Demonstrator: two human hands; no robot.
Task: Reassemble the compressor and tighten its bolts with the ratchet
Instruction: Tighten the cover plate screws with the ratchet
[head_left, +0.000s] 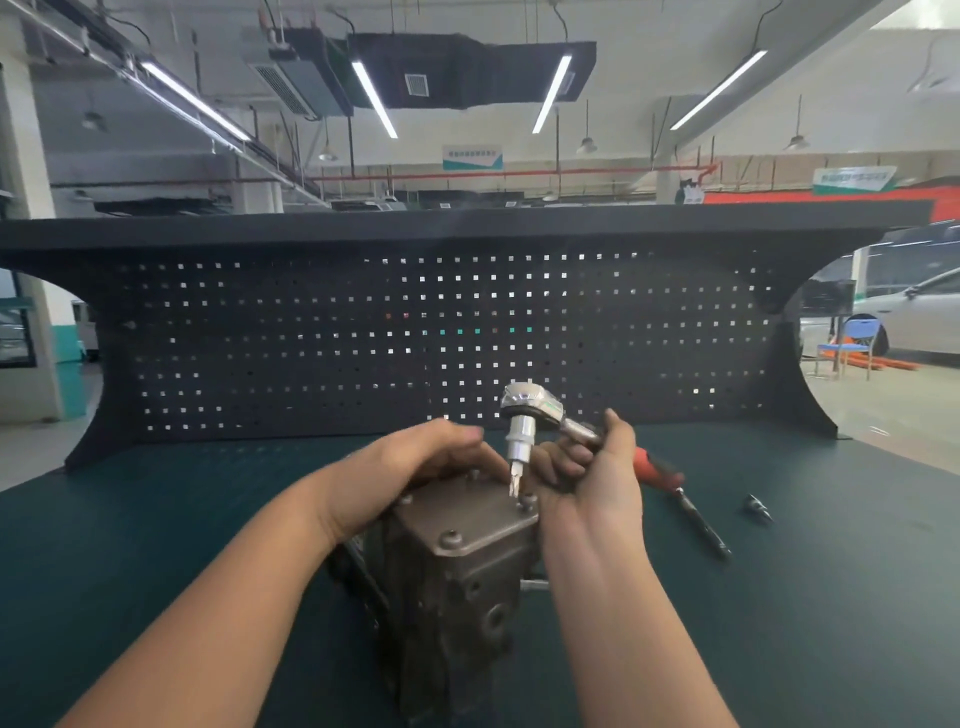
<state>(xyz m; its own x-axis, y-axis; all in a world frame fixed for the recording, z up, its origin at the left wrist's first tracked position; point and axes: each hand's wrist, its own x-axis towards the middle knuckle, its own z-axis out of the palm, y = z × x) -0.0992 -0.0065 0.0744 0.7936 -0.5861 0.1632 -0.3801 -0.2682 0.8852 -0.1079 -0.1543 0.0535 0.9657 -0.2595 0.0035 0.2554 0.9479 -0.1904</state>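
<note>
The grey metal compressor stands on end on the green bench, its flat cover plate facing up with bolts at the corners. My left hand rests over the far left of that plate, fingers curled on the housing. My right hand grips the handle of the chrome ratchet. The ratchet's socket and bit point straight down onto a bolt at the plate's far right corner.
An orange-handled screwdriver lies on the green mat right of my right hand. A small loose metal socket sits farther right. A black pegboard closes the back of the bench.
</note>
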